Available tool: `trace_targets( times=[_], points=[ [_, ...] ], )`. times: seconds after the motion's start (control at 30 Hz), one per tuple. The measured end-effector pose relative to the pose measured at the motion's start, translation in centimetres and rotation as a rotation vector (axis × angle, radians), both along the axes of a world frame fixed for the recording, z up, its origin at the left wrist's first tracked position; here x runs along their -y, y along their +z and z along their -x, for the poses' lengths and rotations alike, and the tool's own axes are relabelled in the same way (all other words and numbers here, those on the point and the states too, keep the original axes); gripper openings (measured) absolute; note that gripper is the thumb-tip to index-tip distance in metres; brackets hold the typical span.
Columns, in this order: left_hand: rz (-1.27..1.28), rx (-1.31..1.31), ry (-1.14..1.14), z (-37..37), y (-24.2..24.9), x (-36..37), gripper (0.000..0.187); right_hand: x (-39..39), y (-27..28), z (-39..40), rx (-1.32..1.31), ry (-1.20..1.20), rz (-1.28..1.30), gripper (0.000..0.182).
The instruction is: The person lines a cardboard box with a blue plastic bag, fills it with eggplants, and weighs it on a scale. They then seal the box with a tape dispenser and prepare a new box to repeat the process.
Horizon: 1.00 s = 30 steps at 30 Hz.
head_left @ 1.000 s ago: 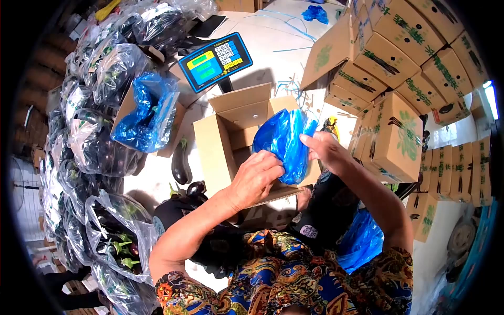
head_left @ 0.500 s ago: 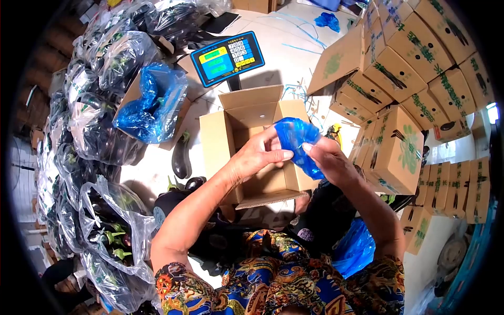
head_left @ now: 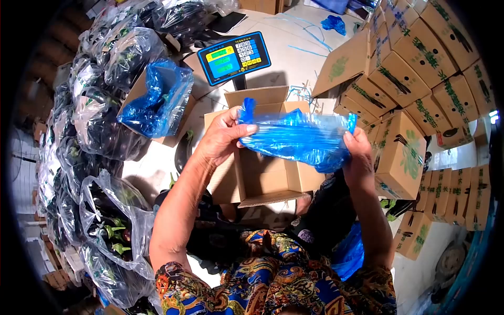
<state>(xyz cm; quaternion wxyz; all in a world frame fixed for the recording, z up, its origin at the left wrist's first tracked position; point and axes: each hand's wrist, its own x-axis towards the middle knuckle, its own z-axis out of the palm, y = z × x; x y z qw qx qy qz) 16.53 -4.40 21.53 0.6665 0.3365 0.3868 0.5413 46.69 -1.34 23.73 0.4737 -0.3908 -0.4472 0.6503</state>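
Observation:
A blue plastic bag (head_left: 296, 140) is stretched sideways between my two hands, its middle gathered in pleats. My left hand (head_left: 223, 137) pinches its left end between thumb and fingers. At the opposite end, my right hand (head_left: 358, 152) grips the edge of the bag. Below the bag stands an open cardboard box (head_left: 265, 181), its flaps folded outward and its inside partly hidden by the plastic.
Behind the box is a scale display (head_left: 233, 58). To its left sits a carton lined with blue plastic (head_left: 157, 100). Clear bags of eggplants (head_left: 113, 231) are piled along the left, and printed cartons (head_left: 401, 149) are stacked on the right. An eggplant (head_left: 182, 152) lies beside the box.
My hands have moved apart, pulling the bunched blue bag out into a wide strip. The view has shifted slightly.

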Motion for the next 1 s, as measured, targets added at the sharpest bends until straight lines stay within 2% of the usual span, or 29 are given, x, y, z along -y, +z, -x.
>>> trace_targets(
  times=[0.03,0.13,0.17,0.23,0.27,0.3,0.37,0.47,0.57,0.6,0.7,0.77,0.8,0.83,0.9,0.97,1.0],
  points=[
    [-0.004,-0.026,-0.058,1.0,-0.4,-0.1,0.032,0.3,0.3,-0.4,-0.027,-0.005,-0.018,0.023],
    [-0.015,-0.378,-0.084,3.1,0.7,-0.4,0.029,1.5,0.1,-2.1,-0.101,-0.035,-0.097,0.02],
    [-0.008,-0.423,-0.092,3.6,0.9,-0.6,0.028,1.8,-1.2,-5.0,0.319,0.241,-0.155,0.018],
    [0.014,-0.513,-0.106,4.3,1.2,-0.6,0.027,5.4,-0.2,-5.3,0.066,0.649,-0.386,0.014],
    [0.033,-0.472,-0.11,4.7,1.0,-0.7,0.026,4.8,1.9,-4.9,0.268,1.17,-0.393,0.016],
    [0.05,-0.537,-0.168,5.3,1.4,-0.7,0.025,6.2,2.9,-4.3,0.414,1.273,-0.29,0.02],
    [0.056,-0.574,-0.28,6.7,1.2,-0.5,0.024,7.3,1.9,-4.9,0.579,1.175,-0.305,0.022],
    [0.056,-0.58,-0.273,7.9,0.4,0.4,0.019,7.9,1.7,-5.1,1.049,1.121,-0.545,0.026],
    [0.001,-0.593,-0.26,8.0,-0.9,1.3,0.017,7.7,5.0,-3.3,1.122,1.142,-0.579,0.032],
    [-0.019,-0.597,-0.258,7.6,-0.7,1.5,0.017,7.2,5.5,-2.9,0.971,1.062,-0.611,0.027],
    [-0.027,-0.559,-0.237,5.9,0.0,2.1,0.02,3.7,5.2,-0.3,0.449,0.877,-0.432,0.021],
    [-0.063,-0.488,-0.241,5.4,0.2,2.3,0.023,-0.7,4.3,2.4,0.554,0.852,-0.493,0.021],
    [-0.061,-0.491,-0.223,4.9,0.8,2.4,0.016,-1.8,3.8,4.1,0.608,0.768,-0.421,0.026],
    [-0.074,-0.517,-0.217,4.9,0.9,2.5,0.018,-2.5,3.0,6.0,0.657,0.686,-0.347,0.032],
    [-0.091,-0.565,-0.209,4.9,0.9,2.7,0.025,-3.5,-0.3,9.1,0.499,0.69,-0.304,0.044],
    [-0.086,-0.513,-0.153,4.3,0.7,2.7,0.021,-2.5,-1.7,11.9,0.335,0.806,-0.005,0.048],
    [-0.097,-0.55,-0.128,4.2,0.3,2.4,0.02,-2.5,-3.7,12.9,0.461,0.816,-0.092,0.043]
  ],
)
